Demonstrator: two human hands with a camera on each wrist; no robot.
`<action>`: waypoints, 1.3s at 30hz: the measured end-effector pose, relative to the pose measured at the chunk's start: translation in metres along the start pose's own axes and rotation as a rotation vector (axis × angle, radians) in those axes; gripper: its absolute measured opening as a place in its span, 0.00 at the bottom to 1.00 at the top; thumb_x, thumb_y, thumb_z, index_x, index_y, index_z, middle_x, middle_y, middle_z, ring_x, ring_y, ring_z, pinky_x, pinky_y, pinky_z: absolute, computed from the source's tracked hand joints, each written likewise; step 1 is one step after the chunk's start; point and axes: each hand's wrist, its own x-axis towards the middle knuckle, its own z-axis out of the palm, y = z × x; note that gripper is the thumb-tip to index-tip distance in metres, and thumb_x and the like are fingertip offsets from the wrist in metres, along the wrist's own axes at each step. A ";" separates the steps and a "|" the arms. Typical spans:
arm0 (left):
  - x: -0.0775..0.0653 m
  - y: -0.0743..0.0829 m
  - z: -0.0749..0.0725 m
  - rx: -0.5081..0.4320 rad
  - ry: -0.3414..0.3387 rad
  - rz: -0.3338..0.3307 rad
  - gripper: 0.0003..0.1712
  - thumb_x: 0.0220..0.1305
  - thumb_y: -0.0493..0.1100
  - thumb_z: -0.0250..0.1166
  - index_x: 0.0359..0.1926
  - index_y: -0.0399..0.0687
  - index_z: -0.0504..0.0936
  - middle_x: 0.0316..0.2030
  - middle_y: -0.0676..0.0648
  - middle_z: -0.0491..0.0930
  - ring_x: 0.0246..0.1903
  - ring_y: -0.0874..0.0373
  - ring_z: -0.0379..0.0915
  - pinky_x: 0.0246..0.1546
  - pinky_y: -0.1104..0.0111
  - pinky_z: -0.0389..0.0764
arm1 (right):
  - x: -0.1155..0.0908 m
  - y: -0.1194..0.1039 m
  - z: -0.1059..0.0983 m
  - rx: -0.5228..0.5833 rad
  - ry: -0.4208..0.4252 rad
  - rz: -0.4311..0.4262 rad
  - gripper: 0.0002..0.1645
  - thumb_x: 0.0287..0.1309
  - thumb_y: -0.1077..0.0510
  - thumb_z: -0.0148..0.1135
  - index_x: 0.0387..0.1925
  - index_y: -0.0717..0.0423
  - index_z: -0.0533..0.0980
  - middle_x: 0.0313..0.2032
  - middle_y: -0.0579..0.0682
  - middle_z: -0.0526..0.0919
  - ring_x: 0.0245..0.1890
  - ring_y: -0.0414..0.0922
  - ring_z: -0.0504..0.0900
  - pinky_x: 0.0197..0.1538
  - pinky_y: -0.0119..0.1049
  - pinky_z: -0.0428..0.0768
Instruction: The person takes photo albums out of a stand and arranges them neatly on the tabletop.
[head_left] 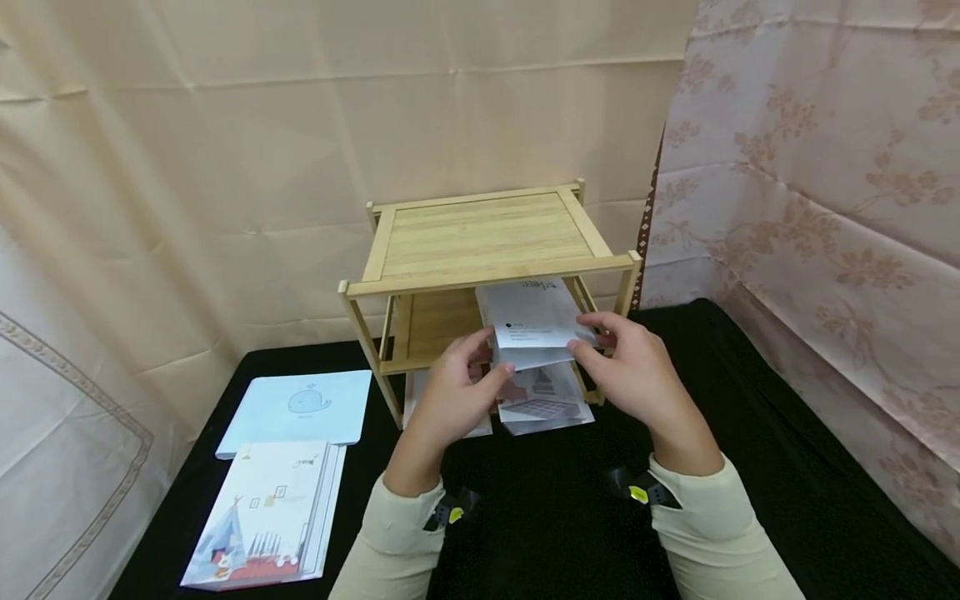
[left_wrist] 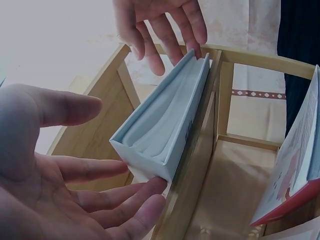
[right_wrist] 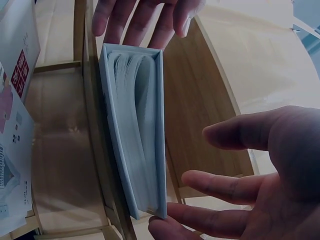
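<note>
Currently | left hand (head_left: 452, 387): relaxed, touching | pale book (head_left: 531, 317): between | right hand (head_left: 637, 367): relaxed, touching

Left hand (head_left: 453, 390) and right hand (head_left: 636, 371) bare. Left sleeve (head_left: 393, 533) and right sleeve (head_left: 716, 521) long, plain, pale cream, greenish tint, creased near the ends. Dark left band (head_left: 435, 520) and right band (head_left: 664, 493) at wrists. Small black left block (head_left: 469, 500) and right block (head_left: 620, 482) on the inner side. Bright yellow left patch (head_left: 455, 515) and right patch (head_left: 638, 494), each between block and band
</note>
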 end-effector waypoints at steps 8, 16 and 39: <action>-0.001 -0.002 -0.007 0.030 0.027 -0.033 0.35 0.72 0.50 0.66 0.75 0.48 0.68 0.63 0.42 0.78 0.55 0.48 0.81 0.51 0.57 0.86 | 0.001 -0.001 0.001 0.010 -0.001 -0.007 0.29 0.71 0.44 0.61 0.68 0.50 0.74 0.67 0.63 0.76 0.61 0.59 0.81 0.55 0.57 0.85; -0.002 -0.001 -0.014 0.122 0.083 -0.059 0.33 0.70 0.53 0.66 0.72 0.49 0.73 0.59 0.43 0.82 0.56 0.50 0.81 0.57 0.54 0.83 | 0.001 -0.001 0.002 0.034 -0.002 -0.020 0.29 0.72 0.45 0.61 0.68 0.51 0.74 0.67 0.61 0.76 0.58 0.57 0.85 0.51 0.53 0.87; -0.008 0.004 -0.023 0.238 0.197 -0.074 0.18 0.71 0.56 0.65 0.55 0.54 0.85 0.51 0.48 0.87 0.44 0.53 0.85 0.43 0.57 0.86 | 0.002 0.001 0.005 0.054 0.026 -0.012 0.31 0.70 0.47 0.63 0.69 0.55 0.71 0.65 0.59 0.77 0.35 0.46 0.89 0.34 0.40 0.87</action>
